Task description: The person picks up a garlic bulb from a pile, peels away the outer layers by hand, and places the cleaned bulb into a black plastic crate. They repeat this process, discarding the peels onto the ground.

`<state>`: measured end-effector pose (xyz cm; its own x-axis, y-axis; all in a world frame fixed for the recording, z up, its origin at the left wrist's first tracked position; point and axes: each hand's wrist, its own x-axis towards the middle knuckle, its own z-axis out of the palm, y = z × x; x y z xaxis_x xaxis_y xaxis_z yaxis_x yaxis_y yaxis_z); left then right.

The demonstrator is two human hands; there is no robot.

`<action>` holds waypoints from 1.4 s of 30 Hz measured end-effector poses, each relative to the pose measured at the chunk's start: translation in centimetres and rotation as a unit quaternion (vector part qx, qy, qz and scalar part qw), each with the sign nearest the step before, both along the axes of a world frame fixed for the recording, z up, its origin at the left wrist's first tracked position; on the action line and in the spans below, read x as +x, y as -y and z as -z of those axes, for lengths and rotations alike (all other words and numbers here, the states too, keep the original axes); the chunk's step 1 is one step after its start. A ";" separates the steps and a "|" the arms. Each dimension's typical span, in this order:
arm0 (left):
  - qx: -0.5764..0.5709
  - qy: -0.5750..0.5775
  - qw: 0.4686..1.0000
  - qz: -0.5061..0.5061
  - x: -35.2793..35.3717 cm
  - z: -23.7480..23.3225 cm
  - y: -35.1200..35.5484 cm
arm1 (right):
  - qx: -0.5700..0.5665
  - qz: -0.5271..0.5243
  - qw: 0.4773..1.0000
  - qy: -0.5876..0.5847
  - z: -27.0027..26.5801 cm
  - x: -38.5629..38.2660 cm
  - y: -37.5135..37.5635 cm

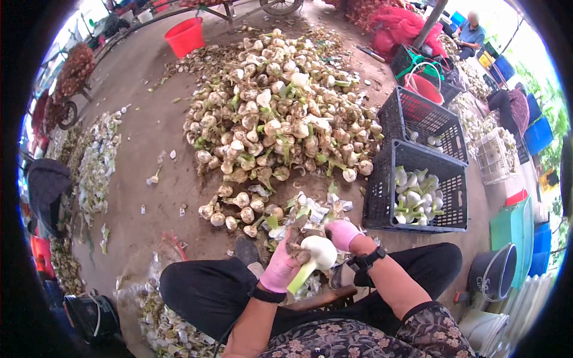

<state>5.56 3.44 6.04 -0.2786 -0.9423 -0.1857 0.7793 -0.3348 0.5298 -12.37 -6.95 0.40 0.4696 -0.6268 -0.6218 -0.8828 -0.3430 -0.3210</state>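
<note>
My left hand (283, 266), in a pink glove, is closed round the stem end of a white garlic bulb (322, 253). The bulb's cut green stem points down toward my lap. Just right of the bulb is my right hand (344, 234), also gloved in pink, with its fingers curled together; whatever they hold is hidden. Loose garlic peels (313, 210) lie on the ground beyond both hands. Past these rises a large heap of unpeeled garlic (280, 113) with soil and roots on it.
To the right, a black crate (382, 197) holds clean white garlic bulbs (418, 197). Behind it stands another black crate (427, 116) with a few bulbs. A red bucket (185, 37) is at the back left. A dark bucket (493, 271) stands near my right knee; a co-worker (471, 37) sits far right.
</note>
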 end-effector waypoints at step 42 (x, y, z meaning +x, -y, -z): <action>0.204 0.441 0.874 -0.032 -2.2 4.4 4.8 | -0.015 0.506 0.837 0.207 12.8 -0.8 11.9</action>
<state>3.32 -1.38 1.69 0.1935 -0.7554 -0.6260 0.1536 -0.6069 0.7798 -13.14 -18.85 -12.39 -0.1389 -0.8469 -0.5133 -0.5415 0.4990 -0.6766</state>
